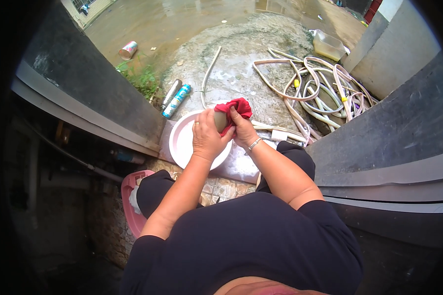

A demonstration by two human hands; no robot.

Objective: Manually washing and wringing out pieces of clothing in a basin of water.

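My left hand [209, 134] grips a rounded grey-green object [220, 121], whose kind I cannot tell, above the right part of a white basin [181, 143]. A bunched red cloth [243, 107] is held in my right hand [242, 125], against the side of the same object. Both hands are close together, with the fingertips of each partly hidden by the cloth. The basin stands on the doorway's sill, and its inside looks white and bright.
Coiled pale hoses [306, 96] lie outside at the right, near a plastic tub [328, 46]. Two spray cans [176, 100] lie beyond the basin at the left. A pink basket [133, 217] stands by my left knee. Dark door panels flank the opening; muddy water [170, 22] covers the ground farther out.
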